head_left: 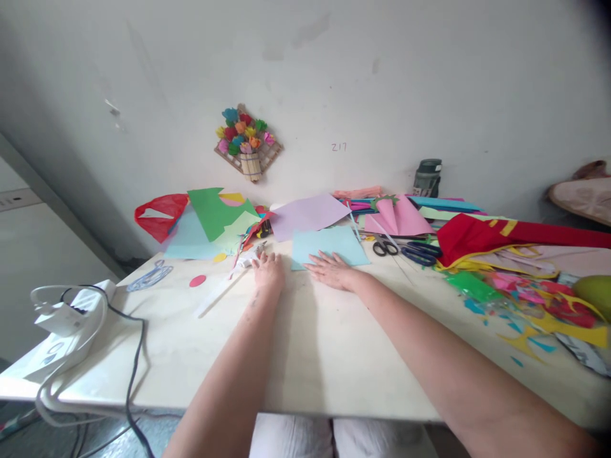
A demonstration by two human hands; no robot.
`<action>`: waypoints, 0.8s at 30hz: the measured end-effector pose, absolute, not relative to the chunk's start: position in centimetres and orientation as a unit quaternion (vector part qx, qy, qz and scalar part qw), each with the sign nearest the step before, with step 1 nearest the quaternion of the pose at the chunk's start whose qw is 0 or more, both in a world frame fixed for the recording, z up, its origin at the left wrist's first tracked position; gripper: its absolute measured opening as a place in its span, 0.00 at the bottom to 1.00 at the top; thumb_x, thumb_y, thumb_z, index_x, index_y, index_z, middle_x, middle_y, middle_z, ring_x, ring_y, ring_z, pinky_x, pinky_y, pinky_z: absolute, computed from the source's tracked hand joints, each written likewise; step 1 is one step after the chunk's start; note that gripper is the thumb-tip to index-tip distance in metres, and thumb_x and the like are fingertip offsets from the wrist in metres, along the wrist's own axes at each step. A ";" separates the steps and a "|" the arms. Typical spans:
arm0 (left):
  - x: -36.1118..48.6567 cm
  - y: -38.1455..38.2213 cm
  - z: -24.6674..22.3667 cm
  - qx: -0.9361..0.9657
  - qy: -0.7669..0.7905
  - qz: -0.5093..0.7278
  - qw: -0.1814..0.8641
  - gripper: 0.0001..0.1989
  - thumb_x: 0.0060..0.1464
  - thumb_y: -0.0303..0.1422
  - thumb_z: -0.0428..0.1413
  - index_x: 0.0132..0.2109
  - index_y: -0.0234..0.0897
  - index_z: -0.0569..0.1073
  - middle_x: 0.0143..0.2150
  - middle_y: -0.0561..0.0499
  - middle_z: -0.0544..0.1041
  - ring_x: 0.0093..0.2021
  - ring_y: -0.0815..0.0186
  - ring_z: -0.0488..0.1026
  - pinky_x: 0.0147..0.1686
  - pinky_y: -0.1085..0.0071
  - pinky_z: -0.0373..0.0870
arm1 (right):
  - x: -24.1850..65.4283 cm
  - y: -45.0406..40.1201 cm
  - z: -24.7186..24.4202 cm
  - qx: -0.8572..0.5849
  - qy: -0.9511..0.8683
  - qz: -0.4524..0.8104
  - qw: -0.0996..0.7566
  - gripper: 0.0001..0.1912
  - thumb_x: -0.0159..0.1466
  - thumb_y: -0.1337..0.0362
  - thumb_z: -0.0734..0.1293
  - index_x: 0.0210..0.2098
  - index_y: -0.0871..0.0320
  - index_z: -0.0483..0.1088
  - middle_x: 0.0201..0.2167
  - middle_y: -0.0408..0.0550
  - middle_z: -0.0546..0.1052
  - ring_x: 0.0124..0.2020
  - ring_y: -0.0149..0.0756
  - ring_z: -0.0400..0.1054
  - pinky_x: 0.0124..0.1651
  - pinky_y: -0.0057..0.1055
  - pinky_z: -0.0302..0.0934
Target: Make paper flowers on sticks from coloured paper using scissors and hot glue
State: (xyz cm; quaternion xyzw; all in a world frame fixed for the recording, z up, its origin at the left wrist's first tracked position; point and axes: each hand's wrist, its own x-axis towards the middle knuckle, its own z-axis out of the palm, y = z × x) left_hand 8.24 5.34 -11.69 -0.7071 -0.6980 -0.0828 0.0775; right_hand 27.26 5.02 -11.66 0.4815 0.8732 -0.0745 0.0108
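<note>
My right hand (331,270) lies flat on a light blue sheet of paper (329,245), its fingers spread over the lower part. To its left, my left hand (269,270) rests at the table with fingers stretched forward, beside the blue sheet's left edge. Next to those fingers is a white tool (247,257), possibly a glue gun, partly covered; I cannot tell whether the hand touches it. A translucent white strip (217,298) lies slantwise left of my left wrist. Just behind the blue sheet is a lilac sheet (308,215).
Black scissors (384,247) and dark blue scissors (421,253) lie right of the blue sheet. Coloured paper scraps (520,305) cover the right side. A green sheet (217,213) stands back left. Cables trail from a power strip (71,331). A bottle (427,178) stands by the wall.
</note>
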 end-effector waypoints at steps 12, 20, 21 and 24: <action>3.4 4.0 -10.5 -0.755 -0.643 -0.042 0.121 0.23 0.48 0.22 0.40 0.49 0.42 0.67 0.53 0.53 0.67 0.60 0.60 0.47 0.56 0.49 0.39 | 28.2 6.3 -12.4 0.447 0.886 -0.122 -0.002 0.27 0.62 0.59 0.50 0.60 0.46 0.42 0.63 0.37 0.35 0.62 0.37 0.23 0.59 0.46 0.24; 9.5 5.7 -10.0 -0.795 -0.588 -0.105 0.107 0.21 0.53 0.35 0.42 0.53 0.44 0.64 0.56 0.54 0.63 0.61 0.60 0.44 0.58 0.57 0.38 | 27.3 5.5 -11.4 0.480 0.869 -0.116 0.026 0.26 0.62 0.56 0.48 0.60 0.46 0.43 0.63 0.38 0.37 0.62 0.38 0.24 0.58 0.48 0.23; 10.2 5.9 -10.4 -0.794 -0.592 -0.099 0.097 0.22 0.53 0.37 0.41 0.55 0.44 0.62 0.58 0.54 0.60 0.62 0.58 0.40 0.58 0.55 0.37 | 27.2 5.5 -11.3 0.480 0.869 -0.113 0.031 0.26 0.62 0.56 0.47 0.60 0.47 0.42 0.63 0.39 0.37 0.62 0.38 0.24 0.58 0.48 0.22; 11.5 6.4 -11.9 -0.780 -0.615 -0.091 0.070 0.25 0.54 0.40 0.38 0.58 0.42 0.56 0.61 0.54 0.53 0.62 0.56 0.31 0.57 0.52 0.30 | 27.2 5.6 -11.4 0.473 0.874 -0.102 0.038 0.27 0.63 0.56 0.46 0.61 0.50 0.40 0.63 0.41 0.36 0.62 0.38 0.23 0.58 0.48 0.23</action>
